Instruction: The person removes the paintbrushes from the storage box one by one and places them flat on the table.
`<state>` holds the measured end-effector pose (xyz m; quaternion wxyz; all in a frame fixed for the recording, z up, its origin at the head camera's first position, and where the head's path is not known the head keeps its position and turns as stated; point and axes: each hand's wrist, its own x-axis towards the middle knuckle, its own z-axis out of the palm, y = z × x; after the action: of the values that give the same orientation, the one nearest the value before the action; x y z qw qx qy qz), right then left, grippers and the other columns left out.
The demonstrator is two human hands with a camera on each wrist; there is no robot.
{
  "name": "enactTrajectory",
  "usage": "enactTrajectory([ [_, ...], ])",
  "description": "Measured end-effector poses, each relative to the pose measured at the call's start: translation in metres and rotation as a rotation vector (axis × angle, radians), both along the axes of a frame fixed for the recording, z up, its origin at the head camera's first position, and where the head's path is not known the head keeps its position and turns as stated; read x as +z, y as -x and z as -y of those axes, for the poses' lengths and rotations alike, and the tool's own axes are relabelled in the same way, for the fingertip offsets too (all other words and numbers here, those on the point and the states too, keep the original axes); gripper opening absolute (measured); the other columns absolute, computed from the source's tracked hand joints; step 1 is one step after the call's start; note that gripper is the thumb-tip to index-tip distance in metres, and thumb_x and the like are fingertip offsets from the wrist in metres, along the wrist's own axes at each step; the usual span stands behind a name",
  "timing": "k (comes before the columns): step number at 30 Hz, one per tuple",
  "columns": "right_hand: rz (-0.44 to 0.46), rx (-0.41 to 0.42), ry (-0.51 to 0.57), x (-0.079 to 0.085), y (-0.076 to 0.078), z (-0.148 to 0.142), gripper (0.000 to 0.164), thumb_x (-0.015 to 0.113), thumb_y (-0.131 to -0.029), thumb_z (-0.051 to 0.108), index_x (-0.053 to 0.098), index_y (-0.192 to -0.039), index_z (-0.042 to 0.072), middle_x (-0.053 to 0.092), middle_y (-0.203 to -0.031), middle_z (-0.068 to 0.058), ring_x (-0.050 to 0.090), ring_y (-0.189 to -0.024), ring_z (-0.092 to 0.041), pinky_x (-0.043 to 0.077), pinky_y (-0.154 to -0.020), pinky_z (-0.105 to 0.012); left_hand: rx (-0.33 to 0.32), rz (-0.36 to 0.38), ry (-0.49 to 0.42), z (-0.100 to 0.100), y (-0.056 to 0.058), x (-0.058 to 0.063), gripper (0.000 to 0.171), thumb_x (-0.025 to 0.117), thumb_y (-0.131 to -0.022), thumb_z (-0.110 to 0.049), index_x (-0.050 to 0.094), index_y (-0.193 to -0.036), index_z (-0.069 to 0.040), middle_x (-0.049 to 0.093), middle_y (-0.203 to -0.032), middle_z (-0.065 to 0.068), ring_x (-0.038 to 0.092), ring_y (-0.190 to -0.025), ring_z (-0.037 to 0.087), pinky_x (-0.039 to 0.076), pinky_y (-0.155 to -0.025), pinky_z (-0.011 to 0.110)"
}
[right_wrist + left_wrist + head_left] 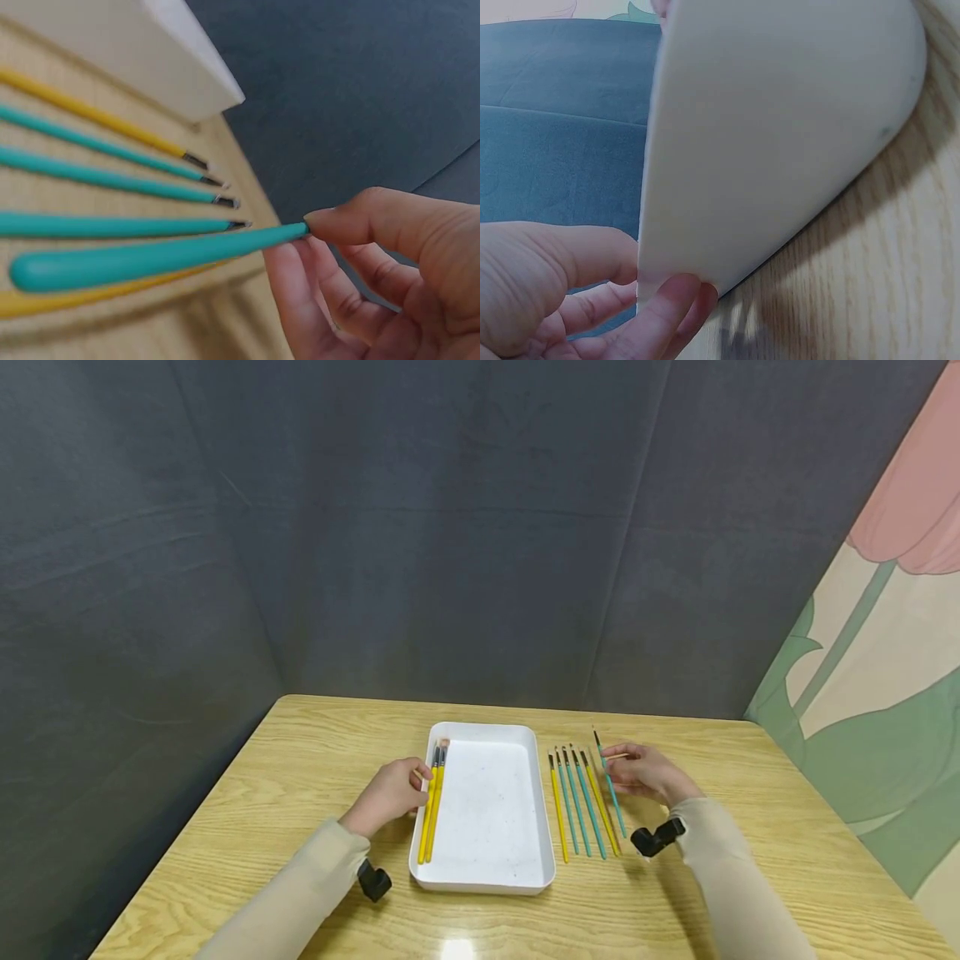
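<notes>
A white rectangular tray point(491, 814) lies on the table with two yellow paintbrushes point(431, 818) side by side along its left wall, bristles toward the far end. My left hand point(388, 795) holds the tray's left rim; the left wrist view shows fingertips against the outer wall point(780, 120). Between thumb and fingers, my right hand point(647, 773) pinches a teal paintbrush point(612, 797) near its bristle end, its handle pointing back toward me. Just left of that hand, a row of yellow paintbrushes point(558, 810) and teal paintbrushes point(112, 225) lies right of the tray.
The wooden table point(300, 760) ends at a dark curtain point(450, 568) behind it. A panel with a painted flower point(877, 693) stands at the right. Black wrist cameras point(373, 880) sit on both sleeves.
</notes>
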<state>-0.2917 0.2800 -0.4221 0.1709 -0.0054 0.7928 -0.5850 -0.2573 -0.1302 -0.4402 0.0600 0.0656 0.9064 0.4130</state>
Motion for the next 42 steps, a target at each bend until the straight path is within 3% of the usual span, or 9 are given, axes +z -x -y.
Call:
enactTrajectory([
  [13,0.049,-0.042,-0.035,-0.021,0.004,-0.002,0.045,0.056,-0.093,0.004,0.043,-0.134,-0.007,0.058,-0.089,0.0,0.055,-0.062,-0.004,0.056,-0.067,-0.025,-0.003,0.009,0.001,0.0,-0.001,0.001,0.027,0.065,-0.08,0.001,0.063,-0.107,-0.003,0.056,-0.084,0.008,0.056,-0.061,0.017,0.047,-0.052,0.026],
  [21,0.041,-0.049,-0.062,-0.022,0.005,0.0,0.042,0.056,-0.093,0.004,0.046,-0.132,-0.007,0.059,-0.086,-0.001,0.056,-0.061,-0.005,0.055,-0.064,-0.024,0.002,0.01,0.006,-0.001,-0.001,0.002,0.026,0.066,-0.081,0.0,0.062,-0.106,-0.003,0.056,-0.083,0.008,0.055,-0.059,0.017,0.046,-0.052,0.026],
  [30,0.001,0.008,-0.091,-0.024,0.006,0.0,0.033,0.057,-0.092,0.005,0.052,-0.123,-0.005,0.058,-0.083,-0.001,0.055,-0.064,-0.007,0.055,-0.066,-0.024,0.0,0.002,0.001,-0.001,-0.001,0.002,0.026,0.066,-0.08,0.001,0.062,-0.105,-0.003,0.056,-0.083,0.008,0.055,-0.059,0.017,0.046,-0.052,0.026],
  [42,-0.004,-0.065,-0.179,-0.026,0.006,0.009,0.034,0.059,-0.09,0.002,0.053,-0.123,-0.006,0.059,-0.085,-0.003,0.057,-0.064,-0.009,0.055,-0.062,-0.025,-0.001,0.005,-0.007,-0.001,-0.001,0.0,0.026,0.066,-0.08,0.001,0.062,-0.106,-0.003,0.056,-0.083,0.008,0.055,-0.059,0.017,0.047,-0.052,0.026],
])
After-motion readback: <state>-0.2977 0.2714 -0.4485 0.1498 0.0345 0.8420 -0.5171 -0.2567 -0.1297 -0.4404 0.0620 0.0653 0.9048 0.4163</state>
